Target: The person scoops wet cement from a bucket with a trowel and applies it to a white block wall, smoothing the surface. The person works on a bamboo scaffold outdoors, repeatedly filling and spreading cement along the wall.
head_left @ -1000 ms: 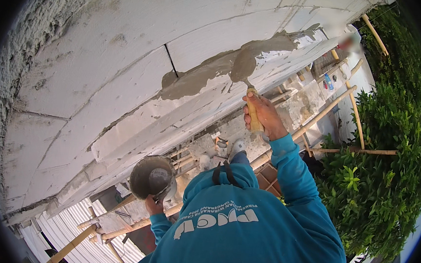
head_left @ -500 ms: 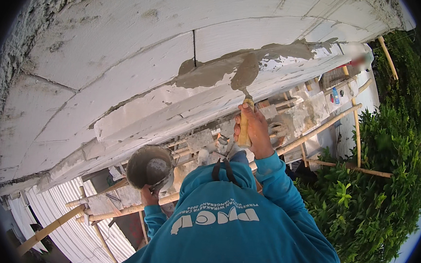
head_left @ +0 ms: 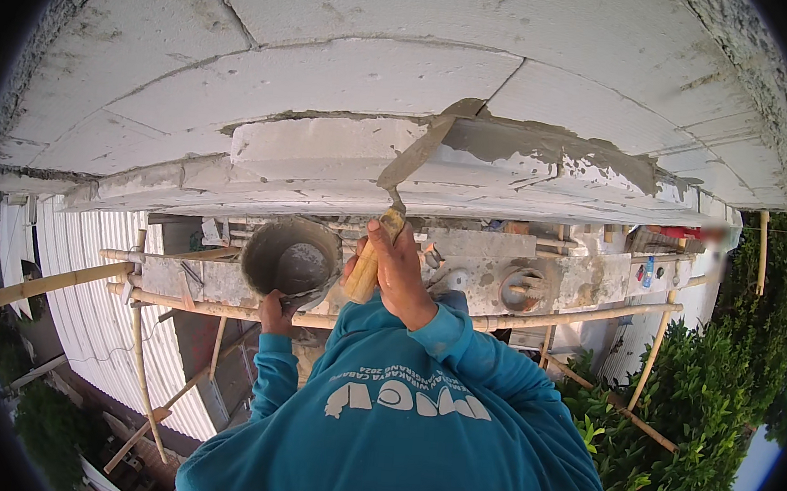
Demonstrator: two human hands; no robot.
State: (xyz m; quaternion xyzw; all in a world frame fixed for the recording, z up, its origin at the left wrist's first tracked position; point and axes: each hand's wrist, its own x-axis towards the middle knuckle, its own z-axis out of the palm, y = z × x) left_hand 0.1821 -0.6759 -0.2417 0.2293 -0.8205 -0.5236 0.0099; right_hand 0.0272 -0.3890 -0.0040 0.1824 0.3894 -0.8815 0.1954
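Observation:
My right hand [head_left: 395, 271] is closed round the wooden handle of a trowel [head_left: 415, 156]. Its mortar-coated blade reaches up to the wall of white blocks [head_left: 369, 75], at the left end of a smeared band of grey wet mortar [head_left: 546, 147]. That band runs rightward along a ledge, below a vertical joint between two blocks. Lower left, my left hand [head_left: 276, 314] grips the near rim of a dark bucket [head_left: 290, 258], tilted so its inside shows. Some grey mix lies at the bottom of it.
Below the wall runs a scaffold of planks [head_left: 583, 282] and bamboo poles [head_left: 580, 321]. A round mortar-stained container [head_left: 525, 289] and a blue bottle [head_left: 648, 271] stand on it. Corrugated sheeting [head_left: 103, 289] lies lower left, leafy branches [head_left: 701, 413] lower right.
My view has turned, so the wall now runs nearly level across it. The trowel has moved left along the wall to the mortar's left end, its blade tilted. My left hand still holds the bucket.

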